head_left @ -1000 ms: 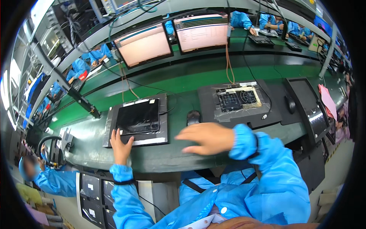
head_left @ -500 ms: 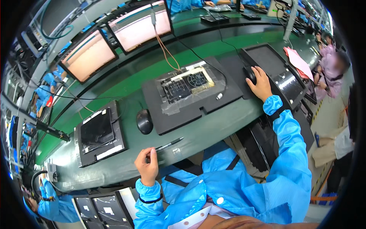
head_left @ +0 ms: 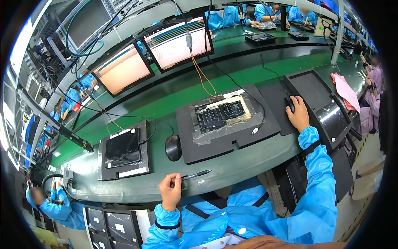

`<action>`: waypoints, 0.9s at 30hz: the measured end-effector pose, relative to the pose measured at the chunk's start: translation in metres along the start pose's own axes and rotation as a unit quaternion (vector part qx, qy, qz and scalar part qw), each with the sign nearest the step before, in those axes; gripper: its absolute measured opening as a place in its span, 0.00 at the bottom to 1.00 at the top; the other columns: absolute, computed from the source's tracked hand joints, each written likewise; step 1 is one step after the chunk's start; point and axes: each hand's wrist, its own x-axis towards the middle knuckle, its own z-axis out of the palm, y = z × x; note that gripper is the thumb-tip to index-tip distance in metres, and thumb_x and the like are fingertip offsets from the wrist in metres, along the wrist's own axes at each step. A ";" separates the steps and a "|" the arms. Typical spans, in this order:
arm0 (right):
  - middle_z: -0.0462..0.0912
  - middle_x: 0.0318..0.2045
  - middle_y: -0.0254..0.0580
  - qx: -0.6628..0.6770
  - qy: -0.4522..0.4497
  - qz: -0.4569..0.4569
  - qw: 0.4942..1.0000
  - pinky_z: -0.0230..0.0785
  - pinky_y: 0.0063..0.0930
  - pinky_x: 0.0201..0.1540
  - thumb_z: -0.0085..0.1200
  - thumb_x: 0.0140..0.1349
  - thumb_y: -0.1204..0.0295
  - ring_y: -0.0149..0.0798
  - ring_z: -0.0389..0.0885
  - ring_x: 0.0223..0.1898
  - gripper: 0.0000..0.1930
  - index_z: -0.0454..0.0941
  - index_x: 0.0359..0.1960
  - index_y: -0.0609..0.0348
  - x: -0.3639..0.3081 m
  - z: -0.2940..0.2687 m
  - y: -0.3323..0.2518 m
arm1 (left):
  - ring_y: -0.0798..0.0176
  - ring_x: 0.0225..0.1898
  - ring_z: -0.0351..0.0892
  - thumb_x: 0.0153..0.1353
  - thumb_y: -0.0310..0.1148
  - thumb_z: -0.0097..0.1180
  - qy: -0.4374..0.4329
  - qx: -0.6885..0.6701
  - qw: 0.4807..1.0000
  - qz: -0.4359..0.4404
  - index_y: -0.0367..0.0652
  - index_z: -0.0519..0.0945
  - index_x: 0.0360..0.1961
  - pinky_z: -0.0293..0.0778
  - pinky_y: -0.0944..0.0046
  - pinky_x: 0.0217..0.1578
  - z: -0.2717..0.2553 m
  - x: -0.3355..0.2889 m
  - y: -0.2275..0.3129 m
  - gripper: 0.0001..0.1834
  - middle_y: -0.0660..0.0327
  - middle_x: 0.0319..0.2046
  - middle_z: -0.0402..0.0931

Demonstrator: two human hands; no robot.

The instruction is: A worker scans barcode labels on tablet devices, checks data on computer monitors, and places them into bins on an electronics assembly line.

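My right hand (head_left: pixel 298 116) is closed over a black computer mouse (head_left: pixel 290 103), which sits on a dark mat (head_left: pixel 277 110). Close to the table's front edge, my left hand (head_left: pixel 170 191) has its fingers curled around the near end of a black pen (head_left: pixel 197 174). The pen points right from the fingers; its near end is partly hidden by them. A second black mouse (head_left: pixel 173 147) lies beyond my left hand, untouched. Between my hands, farther back, a black foam board (head_left: pixel 199 152) carries a taped-down dark device (head_left: pixel 224 114) with cables by it.
On the left, a dark tablet-like panel (head_left: pixel 123 147) rests on a foam block (head_left: pixel 146 159). Two lit monitors (head_left: pixel 178 43) stand behind. Black trays (head_left: pixel 309 83) and pink sheets (head_left: pixel 346 92) are at right. Co-workers in blue (head_left: pixel 54 207) sit nearby. A metal post (head_left: pixel 338 37) rises at back right.
The whole view has shifted, so the table and monitors sit lower and farther right in it. Both hands keep their places by the mouse and the pen.
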 end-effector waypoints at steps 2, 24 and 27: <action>0.70 0.61 0.52 0.009 0.038 -0.012 0.999 0.67 0.45 0.61 0.59 0.61 0.67 0.57 0.72 0.60 0.25 0.74 0.61 0.53 0.001 0.005 0.003 | 0.80 0.21 0.63 0.67 0.27 0.60 -0.006 0.006 1.000 0.004 0.34 0.82 0.34 0.58 0.74 0.22 0.001 0.002 -0.001 0.07 0.72 0.18 0.71; 0.71 0.60 0.54 0.026 0.051 0.002 0.998 0.67 0.44 0.62 0.57 0.61 0.71 0.57 0.72 0.60 0.22 0.76 0.58 0.56 -0.003 0.002 -0.007 | 0.79 0.18 0.61 0.63 0.26 0.63 0.007 0.004 1.000 0.021 0.36 0.83 0.33 0.56 0.73 0.19 0.001 0.000 -0.004 0.04 0.70 0.15 0.69; 0.71 0.60 0.54 0.023 0.054 0.002 0.998 0.67 0.44 0.62 0.57 0.61 0.71 0.57 0.72 0.60 0.22 0.76 0.58 0.56 -0.004 0.002 -0.005 | 0.79 0.18 0.62 0.63 0.26 0.63 0.006 0.006 1.000 0.024 0.36 0.83 0.33 0.57 0.73 0.19 0.002 0.001 -0.003 0.04 0.70 0.15 0.70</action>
